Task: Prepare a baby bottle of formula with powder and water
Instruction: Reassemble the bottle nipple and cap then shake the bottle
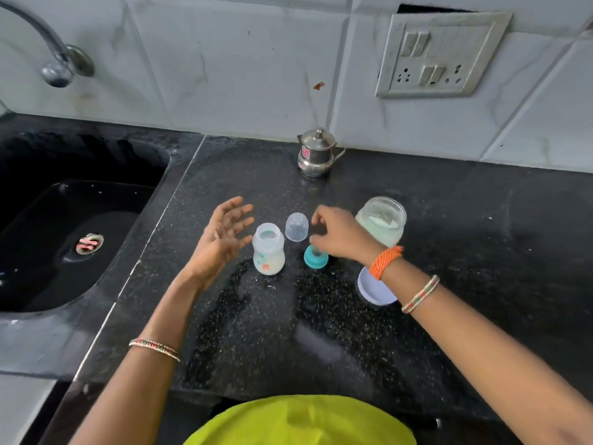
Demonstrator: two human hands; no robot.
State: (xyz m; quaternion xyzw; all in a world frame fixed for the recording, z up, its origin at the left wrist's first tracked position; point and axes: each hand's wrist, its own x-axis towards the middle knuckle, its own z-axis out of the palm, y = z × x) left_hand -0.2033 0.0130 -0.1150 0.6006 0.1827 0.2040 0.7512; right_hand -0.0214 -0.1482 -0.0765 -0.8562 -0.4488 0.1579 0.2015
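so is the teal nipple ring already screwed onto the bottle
No, the teal nipple ring sits on the counter under the right hand, apart from the open-topped bottle.

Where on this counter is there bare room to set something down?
The black counter is bare right of the powder jar, and in front of the baby bottle toward its near edge. It is crowded around the bottle, clear cap and teal nipple ring.
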